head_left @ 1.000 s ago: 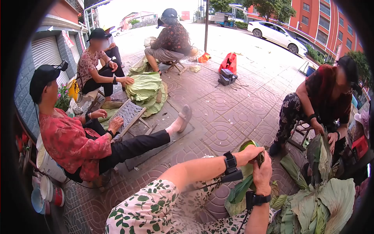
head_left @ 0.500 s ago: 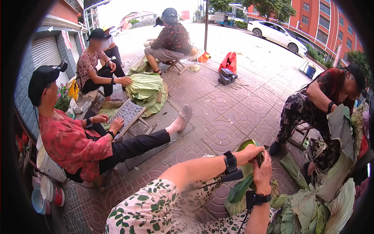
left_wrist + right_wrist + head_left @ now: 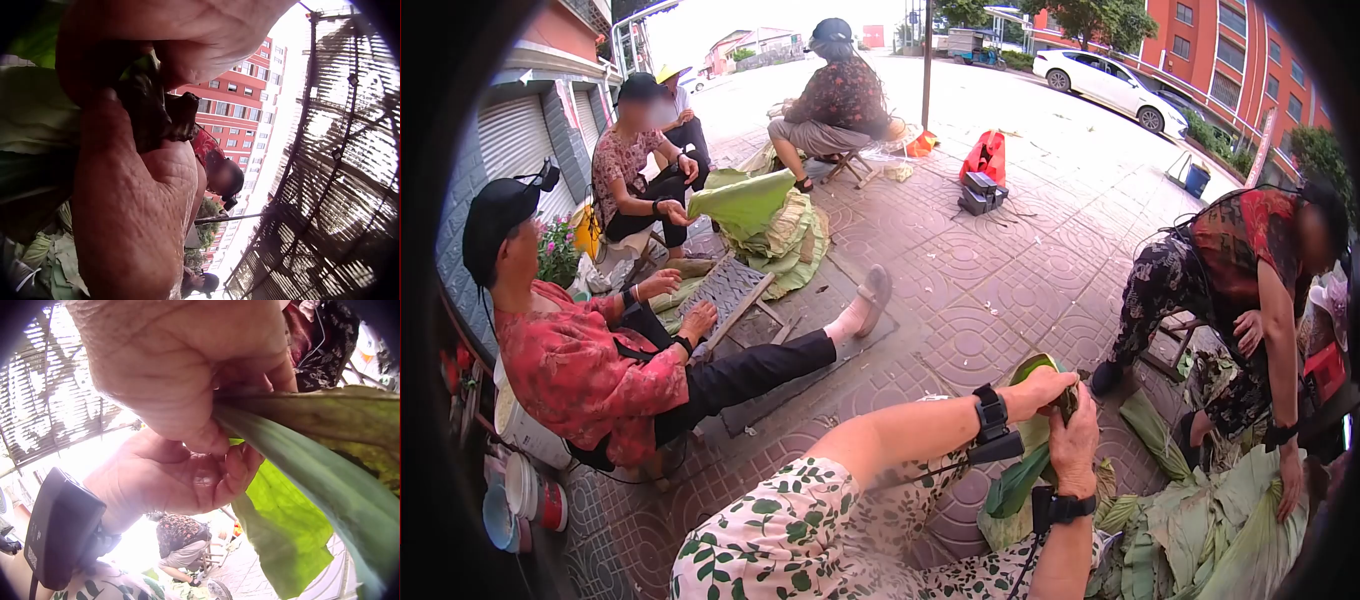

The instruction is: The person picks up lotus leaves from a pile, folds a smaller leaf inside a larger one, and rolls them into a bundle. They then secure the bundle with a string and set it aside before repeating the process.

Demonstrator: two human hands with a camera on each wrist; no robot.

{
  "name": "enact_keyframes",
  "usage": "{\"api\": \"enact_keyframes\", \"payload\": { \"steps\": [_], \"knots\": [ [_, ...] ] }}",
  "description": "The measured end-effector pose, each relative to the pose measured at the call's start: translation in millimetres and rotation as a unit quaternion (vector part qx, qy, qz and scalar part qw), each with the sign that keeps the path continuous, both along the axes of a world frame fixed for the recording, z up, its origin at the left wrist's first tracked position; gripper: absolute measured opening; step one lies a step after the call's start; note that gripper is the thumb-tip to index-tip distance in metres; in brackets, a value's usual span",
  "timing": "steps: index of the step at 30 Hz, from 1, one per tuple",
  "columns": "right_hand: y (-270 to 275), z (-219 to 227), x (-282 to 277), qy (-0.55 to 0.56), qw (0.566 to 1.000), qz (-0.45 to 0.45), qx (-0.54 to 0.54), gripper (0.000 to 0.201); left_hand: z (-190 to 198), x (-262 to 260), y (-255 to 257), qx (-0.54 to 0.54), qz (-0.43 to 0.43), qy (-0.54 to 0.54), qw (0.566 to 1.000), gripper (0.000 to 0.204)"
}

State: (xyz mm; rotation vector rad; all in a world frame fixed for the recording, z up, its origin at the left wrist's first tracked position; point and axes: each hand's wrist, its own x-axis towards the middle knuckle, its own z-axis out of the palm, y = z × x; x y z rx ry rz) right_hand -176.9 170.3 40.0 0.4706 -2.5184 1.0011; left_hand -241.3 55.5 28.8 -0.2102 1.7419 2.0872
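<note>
My left hand (image 3: 1040,393) and right hand (image 3: 1074,443) meet in front of my lap and grip a bundle of large leaves (image 3: 1012,492) near its stem end. Dark, wrinkled stem ends (image 3: 181,119) stick out between both hands in the left wrist view. In the right wrist view, a bluish-green leaf (image 3: 300,469) and a brownish leaf (image 3: 337,419) fan out from under my right fingers. Just below, my left fingers are curled at the bundle, beside a bright yellow-green leaf (image 3: 284,519). Part of the grip is hidden by the hands themselves.
A heap of broad leaves (image 3: 1170,540) lies at my right, where a person (image 3: 1240,270) bends over it. To my left sits a person in red (image 3: 585,360), one leg stretched out. Further back are more seated people, a leaf pile (image 3: 790,240) and a red bag (image 3: 986,155).
My hands stay almost still on the bundle. At right, the person has lowered a lifted leaf and reaches down to the heap. The person at back left has raised a leaf from the pile.
</note>
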Motion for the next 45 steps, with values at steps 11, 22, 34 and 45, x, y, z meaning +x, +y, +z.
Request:
{"api": "enact_keyframes", "payload": {
  "steps": [11, 22, 34, 45],
  "knots": [
    [-2.0, 3.3, -0.2, -0.001, 1.0, -0.002, -0.006, 0.054, -1.7, -1.8, -1.8, 0.002, -0.008, 0.006, 1.0, 0.025],
    [-0.3, -0.1, -0.7, 0.02, 1.0, 0.0, 0.0, 0.054, 3.7, 2.3, -1.1, -0.007, -0.001, 0.006, 1.0, 0.027],
    [0.2, 0.6, 0.2, 0.007, 1.0, -0.001, 0.001, 0.056, -5.1, -1.7, -0.6, -0.002, -0.016, 0.025, 1.0, 0.026],
    [0.5, 1.1, 1.0, 0.019, 1.0, 0.006, 0.001, 0.056, -6.4, -2.2, 0.7, 0.003, -0.015, 0.021, 1.0, 0.026]
  ]
}}
